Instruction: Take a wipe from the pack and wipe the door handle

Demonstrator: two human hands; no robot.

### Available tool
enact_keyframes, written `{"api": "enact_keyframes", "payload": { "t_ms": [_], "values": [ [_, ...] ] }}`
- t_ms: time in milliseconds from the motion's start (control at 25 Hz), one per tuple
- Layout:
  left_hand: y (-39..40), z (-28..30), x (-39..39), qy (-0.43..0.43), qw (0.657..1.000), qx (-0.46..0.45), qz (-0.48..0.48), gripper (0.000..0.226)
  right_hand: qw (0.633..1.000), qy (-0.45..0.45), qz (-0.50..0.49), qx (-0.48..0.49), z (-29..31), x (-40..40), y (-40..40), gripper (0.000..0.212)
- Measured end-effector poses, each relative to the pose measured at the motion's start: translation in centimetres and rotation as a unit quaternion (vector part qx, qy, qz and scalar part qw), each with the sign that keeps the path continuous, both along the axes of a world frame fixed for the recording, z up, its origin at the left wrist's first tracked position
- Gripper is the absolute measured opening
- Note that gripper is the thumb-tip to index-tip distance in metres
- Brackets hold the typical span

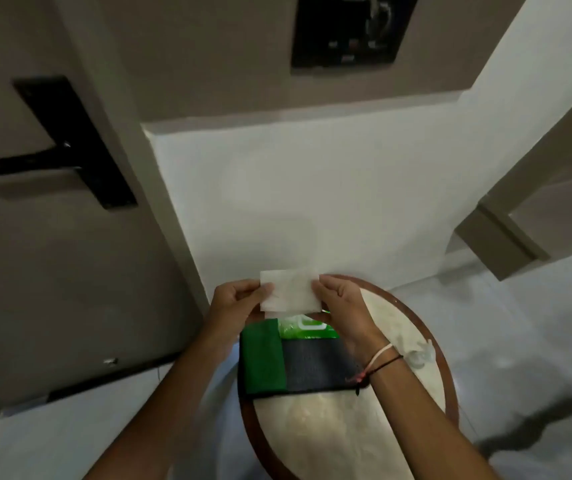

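Both hands above a round tabletop (399, 327), left hand (234, 303) and right hand (341, 301) each with a pinching grip on a white wipe (289, 292), green pack (307, 327) just below it, black door handle (18, 164) at nine o'clock, well apart

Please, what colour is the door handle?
Black, the door handle and its plate, seen in the head view.

Round tabletop (381, 431), pale marbled stone with a dark reddish-brown rim, stands on a light glossy floor (520, 306). Lying flat on its far half: a green cloth (262, 358), a dark navy cloth (315, 367) just beside it, and a green plastic wipe pack (307, 329) touching both. Small clear plastic piece (419, 356) near right rim.
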State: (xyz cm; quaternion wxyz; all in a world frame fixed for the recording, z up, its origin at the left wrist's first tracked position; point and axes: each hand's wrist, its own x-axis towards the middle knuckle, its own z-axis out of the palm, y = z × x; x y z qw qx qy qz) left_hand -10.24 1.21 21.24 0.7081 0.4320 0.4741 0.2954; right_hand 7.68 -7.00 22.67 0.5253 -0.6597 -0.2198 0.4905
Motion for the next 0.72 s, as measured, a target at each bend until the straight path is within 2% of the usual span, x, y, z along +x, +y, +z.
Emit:
{"api": "enact_keyframes", "payload": {
  "t_ms": [160,280,440,560,640,720],
  "values": [
    [-3.0,-9.1,5.6,0.064,0.993,-0.101,0.021,0.016,0.995,0.032,0.01,-0.098,-9.4,6.3,-1.8,0.029],
    [-6.1,-15.3,8.7,0.128,0.973,-0.194,0.001,0.029,0.982,0.035,0.011,-0.187,-16.2,8.6,-3.1,0.033],
    [-8.2,-20.1,11.7,0.21,0.951,-0.221,-0.044,0.046,0.964,0.03,0.062,-0.257,-21.7,9.9,-5.3,0.035],
    [-8.5,-20.8,12.1,0.287,0.934,-0.152,-0.147,0.059,0.937,-0.064,0.195,-0.282,-23.3,11.0,-6.7,0.04],
    [-8.0,-19.2,11.7,0.357,0.907,-0.023,-0.223,0.06,0.903,-0.172,0.278,-0.28,-22.0,11.5,-6.7,0.051],
    [-7.0,-16.2,11.5,0.407,0.881,0.125,-0.208,0.058,0.885,-0.301,0.256,-0.246,-19.3,12.0,-5.9,0.061]
  ]
}}
